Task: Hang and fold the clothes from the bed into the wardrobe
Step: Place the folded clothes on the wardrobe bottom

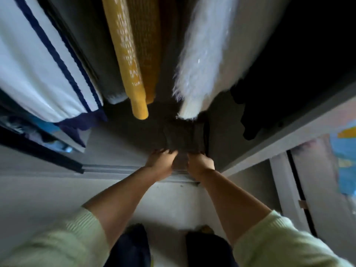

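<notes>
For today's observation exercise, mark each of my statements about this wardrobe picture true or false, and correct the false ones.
1. Both hands are on the dark folded garment. True: left hand, right hand.
2. The yellow sleeve hangs left of the white fluffy garment. True.
3. The person wears red sleeves. False: the sleeves are pale green.
4. The dark garment hangs on a hanger. False: it lies on the wardrobe floor.

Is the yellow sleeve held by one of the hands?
No. Both hands, left and right, grip the dark folded garment; the yellow sleeve hangs free.
</notes>
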Demonstrator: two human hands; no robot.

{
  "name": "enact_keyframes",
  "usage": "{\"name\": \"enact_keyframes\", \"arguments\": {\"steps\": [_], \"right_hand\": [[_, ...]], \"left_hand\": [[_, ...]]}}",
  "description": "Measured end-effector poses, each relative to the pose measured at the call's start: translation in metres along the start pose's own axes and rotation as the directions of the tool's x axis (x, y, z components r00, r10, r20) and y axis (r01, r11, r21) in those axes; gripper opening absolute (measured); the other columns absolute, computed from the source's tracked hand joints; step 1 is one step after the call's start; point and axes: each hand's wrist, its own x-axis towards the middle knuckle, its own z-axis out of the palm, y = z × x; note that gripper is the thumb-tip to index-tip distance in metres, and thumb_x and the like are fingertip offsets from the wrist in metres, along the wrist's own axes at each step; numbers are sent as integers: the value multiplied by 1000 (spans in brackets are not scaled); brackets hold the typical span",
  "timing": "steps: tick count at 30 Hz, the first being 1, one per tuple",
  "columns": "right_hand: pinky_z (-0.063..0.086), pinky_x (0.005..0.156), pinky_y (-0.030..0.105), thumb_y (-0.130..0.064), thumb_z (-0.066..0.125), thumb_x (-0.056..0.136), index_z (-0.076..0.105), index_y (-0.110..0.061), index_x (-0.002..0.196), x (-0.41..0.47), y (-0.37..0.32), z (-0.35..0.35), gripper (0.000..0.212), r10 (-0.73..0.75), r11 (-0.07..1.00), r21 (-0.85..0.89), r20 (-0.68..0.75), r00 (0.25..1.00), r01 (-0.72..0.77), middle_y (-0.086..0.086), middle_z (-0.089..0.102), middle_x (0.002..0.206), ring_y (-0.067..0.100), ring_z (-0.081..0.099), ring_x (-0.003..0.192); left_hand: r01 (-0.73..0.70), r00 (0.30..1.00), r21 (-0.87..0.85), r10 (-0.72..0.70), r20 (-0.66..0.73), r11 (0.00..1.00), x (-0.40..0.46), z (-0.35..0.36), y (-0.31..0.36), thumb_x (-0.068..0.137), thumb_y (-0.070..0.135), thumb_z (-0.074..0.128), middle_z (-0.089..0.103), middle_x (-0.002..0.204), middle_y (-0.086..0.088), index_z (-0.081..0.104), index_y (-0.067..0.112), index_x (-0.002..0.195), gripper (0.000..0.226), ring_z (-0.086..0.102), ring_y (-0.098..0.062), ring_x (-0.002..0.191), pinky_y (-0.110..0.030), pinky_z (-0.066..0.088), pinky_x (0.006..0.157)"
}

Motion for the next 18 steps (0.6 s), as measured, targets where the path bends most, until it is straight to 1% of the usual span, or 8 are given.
{"name": "enact_keyframes", "arguments": {"steps": [3, 5, 7, 10, 13, 15, 18], "right_hand": [[46, 88, 35, -23, 45, 92, 56, -15, 122, -48, -10, -37, 33, -17, 1000, 26, -10, 1000, 17, 8, 57, 123, 33, 54, 116], [46, 82, 33, -23, 44, 92, 60, -16, 115, -81, -14, -62, 29, 20, 999, 36, -58, 998, -18, 7, 60, 119, 31, 57, 111], [46, 80, 33, -24, 44, 92, 61, -17, 112, -107, -17, -85, 27, 53, 998, 38, -103, 993, -49, 7, 62, 118, 31, 58, 108], [46, 83, 37, -29, 41, 95, 58, -16, 117, -145, -20, -109, 31, 120, 992, 61, -165, 979, -111, 9, 59, 121, 32, 57, 110], [47, 82, 37, -33, 40, 95, 57, -13, 117, -194, -23, -107, 34, 229, 970, 129, -191, 954, -207, 11, 59, 119, 33, 59, 108], [47, 80, 36, -35, 39, 96, 56, -14, 118, -225, -25, -104, 35, 275, 957, 156, -206, 939, -246, 11, 60, 116, 33, 60, 105], [44, 73, 34, -35, 40, 96, 58, -13, 114, -269, -13, -107, 34, 394, 912, 213, -221, 892, -350, 10, 61, 113, 32, 60, 102]], "left_hand": [[10, 1000, -48, -11, -7, 999, -41, -43, 14, 90, 26, 46, 56, 128, -6, 37, 26, 140, 51, 51, -28, 118, -36, 43, 94], [-16, 1000, -34, 17, 4, 999, -64, -71, 28, 92, 31, 47, 54, 130, -7, 34, 24, 142, 52, 49, -28, 119, -37, 43, 94], [-60, 998, -4, 60, 0, 998, -79, -94, 38, 93, 36, 46, 52, 132, -6, 34, 23, 142, 51, 47, -27, 122, -37, 42, 94], [-159, 987, 85, 160, -4, 984, -97, -126, 50, 95, 42, 43, 50, 132, -6, 35, 23, 141, 51, 45, -26, 123, -37, 40, 95], [-265, 964, 137, 265, 17, 954, -127, -149, 61, 95, 43, 43, 50, 131, -6, 36, 22, 140, 50, 45, -26, 123, -38, 40, 96], [-336, 942, 159, 334, 43, 928, -143, -162, 67, 97, 42, 40, 48, 134, -5, 33, 22, 143, 51, 43, -25, 124, -39, 39, 98], [-426, 905, 163, 422, 62, 890, -153, -186, 91, 98, 41, 38, 47, 136, -5, 32, 21, 144, 51, 42, -25, 126, -41, 38, 99]]}}
